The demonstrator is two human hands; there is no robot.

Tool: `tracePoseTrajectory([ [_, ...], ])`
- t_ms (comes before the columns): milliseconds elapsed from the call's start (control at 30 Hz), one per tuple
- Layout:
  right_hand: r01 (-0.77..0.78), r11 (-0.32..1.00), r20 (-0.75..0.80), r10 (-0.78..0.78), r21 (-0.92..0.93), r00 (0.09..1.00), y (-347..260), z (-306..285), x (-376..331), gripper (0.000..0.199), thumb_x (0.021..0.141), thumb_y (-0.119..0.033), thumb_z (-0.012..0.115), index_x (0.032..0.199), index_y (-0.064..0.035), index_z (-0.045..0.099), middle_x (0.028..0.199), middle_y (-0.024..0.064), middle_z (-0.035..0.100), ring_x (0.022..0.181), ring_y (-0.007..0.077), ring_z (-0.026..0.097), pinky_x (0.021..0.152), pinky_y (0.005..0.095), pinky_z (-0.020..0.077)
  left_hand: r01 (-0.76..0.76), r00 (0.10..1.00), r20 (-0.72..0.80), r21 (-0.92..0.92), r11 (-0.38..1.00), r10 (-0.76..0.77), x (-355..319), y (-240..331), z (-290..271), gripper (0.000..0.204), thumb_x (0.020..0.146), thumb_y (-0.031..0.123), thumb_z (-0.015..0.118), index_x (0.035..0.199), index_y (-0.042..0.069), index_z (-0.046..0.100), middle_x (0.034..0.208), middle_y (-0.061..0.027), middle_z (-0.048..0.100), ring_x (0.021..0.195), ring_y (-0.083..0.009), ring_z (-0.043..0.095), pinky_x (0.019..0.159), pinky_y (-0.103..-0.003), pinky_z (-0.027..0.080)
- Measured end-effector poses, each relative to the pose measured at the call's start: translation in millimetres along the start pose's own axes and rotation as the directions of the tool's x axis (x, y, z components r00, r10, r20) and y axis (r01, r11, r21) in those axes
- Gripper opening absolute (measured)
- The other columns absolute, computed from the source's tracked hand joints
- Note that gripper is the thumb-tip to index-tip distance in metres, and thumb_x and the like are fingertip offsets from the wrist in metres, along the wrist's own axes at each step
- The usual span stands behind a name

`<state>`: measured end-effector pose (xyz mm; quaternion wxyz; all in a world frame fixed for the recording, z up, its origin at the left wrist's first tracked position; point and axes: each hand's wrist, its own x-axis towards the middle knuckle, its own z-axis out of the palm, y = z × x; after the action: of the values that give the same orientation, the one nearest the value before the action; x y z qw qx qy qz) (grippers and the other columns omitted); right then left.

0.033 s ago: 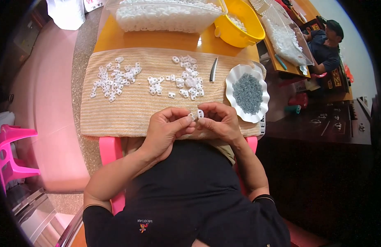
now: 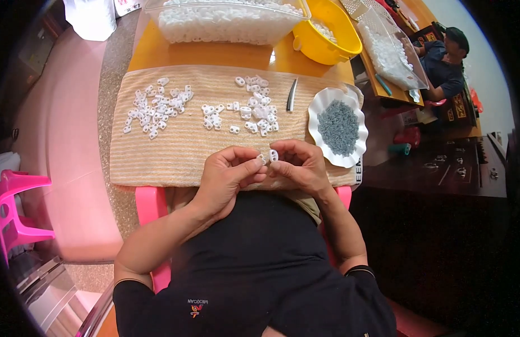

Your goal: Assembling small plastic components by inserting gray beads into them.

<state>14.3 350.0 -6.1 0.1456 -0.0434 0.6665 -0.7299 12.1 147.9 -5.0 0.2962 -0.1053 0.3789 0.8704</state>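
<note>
I remotely watch the left hand (image 2: pixel 229 170) pinch a small whitish piece (image 2: pixel 262 159) while, at its three o'clock, the right hand (image 2: pixel 305 170) grasps a white two-holed plastic oval (image 2: pixel 273 155) aligned twelve-to-six.

- Looks like a small workshop
- Far bin (image 2: pixel 226 37) full of white plastic pieces (image 2: pixel 232 21)
- Loose piles (image 2: pixel 144 114) on the near towel (image 2: pixel 170 160)
- Seated co-worker (image 2: pixel 446 73) at another table (image 2: pixel 396 96), far right

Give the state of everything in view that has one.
Left hand: closed, pinching a small white piece
Right hand: closed, pinching a white piece
Scalloped dish: uncovered, holding gray sticks
Clear bin ahead: uncovered, holding white pieces
Yellow basin: uncovered, holding pale pieces
Striped cloth: spread across the table
Slim tool: lying unheld
Loose white parts: scattered
</note>
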Motion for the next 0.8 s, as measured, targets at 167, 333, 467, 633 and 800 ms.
tracePoseTrajectory([
  [167, -0.002, 1.000, -0.007, 0.003, 0.010, 1.000, -4.9, 3.4, -0.9, 0.032, 0.085, 0.004, 0.064, 0.116, 0.0043, 0.057, 0.091, 0.0075, 0.065, 0.080, 0.0136, 0.065, 0.072, 0.0251, 0.0536, 0.003, 1.000, 0.000, 0.001, 1.000, -0.003, -0.5, 0.2, 0.2, 0.014, 0.087, 0.005, 0.064, 0.100, 0.000, 0.061, 0.088, -0.0093, 0.067, 0.076, -0.0138, 0.066, 0.071, -0.025, 0.057],
  [333, -0.018, 1.000, -0.009, 0.018, 0.015, 1.000, -7.9, 4.0, -2.0, 0.032, 0.085, 0.003, 0.065, 0.116, 0.0033, 0.058, 0.093, 0.0059, 0.066, 0.085, 0.0111, 0.064, 0.074, 0.0225, 0.0516, 0.000, 1.000, -0.002, 0.019, 1.000, 0.000, -0.4, -0.5, 0.1, 0.014, 0.087, 0.005, 0.064, 0.100, 0.000, 0.061, 0.088, -0.0094, 0.067, 0.076, -0.0140, 0.066, 0.071, -0.025, 0.057],
  [467, -0.028, 0.999, -0.004, 0.028, 0.017, 1.000, -6.6, 4.0, -2.3, 0.033, 0.084, 0.003, 0.067, 0.116, 0.0033, 0.058, 0.096, 0.0070, 0.067, 0.086, 0.0114, 0.064, 0.076, 0.0235, 0.0517, 0.004, 1.000, 0.000, 0.023, 1.000, -0.004, -0.5, -0.2, 1.3, 0.015, 0.087, 0.005, 0.065, 0.100, 0.000, 0.060, 0.089, -0.0095, 0.067, 0.077, -0.0139, 0.066, 0.071, -0.025, 0.057],
  [633, -0.027, 1.000, 0.016, 0.027, 0.001, 1.000, -5.1, 3.1, -2.8, 0.033, 0.084, 0.002, 0.067, 0.116, 0.0031, 0.059, 0.099, 0.0079, 0.067, 0.089, 0.0119, 0.064, 0.079, 0.0251, 0.0520, -0.001, 1.000, 0.009, 0.038, 0.999, 0.001, -0.9, 0.2, 2.0, 0.014, 0.087, 0.005, 0.065, 0.100, 0.001, 0.061, 0.089, -0.0085, 0.066, 0.077, -0.0132, 0.065, 0.071, -0.025, 0.057],
  [800, -0.042, 0.998, 0.011, 0.041, 0.046, 0.999, -6.9, 7.6, -2.8, 0.031, 0.083, 0.002, 0.068, 0.114, 0.0034, 0.060, 0.098, 0.0073, 0.067, 0.088, 0.0116, 0.064, 0.078, 0.0244, 0.0521, 0.005, 1.000, 0.003, 0.044, 0.999, -0.005, -0.7, -0.3, 2.4, 0.013, 0.087, 0.005, 0.065, 0.099, 0.001, 0.061, 0.088, -0.0074, 0.066, 0.076, -0.0122, 0.065, 0.071, -0.025, 0.056],
])
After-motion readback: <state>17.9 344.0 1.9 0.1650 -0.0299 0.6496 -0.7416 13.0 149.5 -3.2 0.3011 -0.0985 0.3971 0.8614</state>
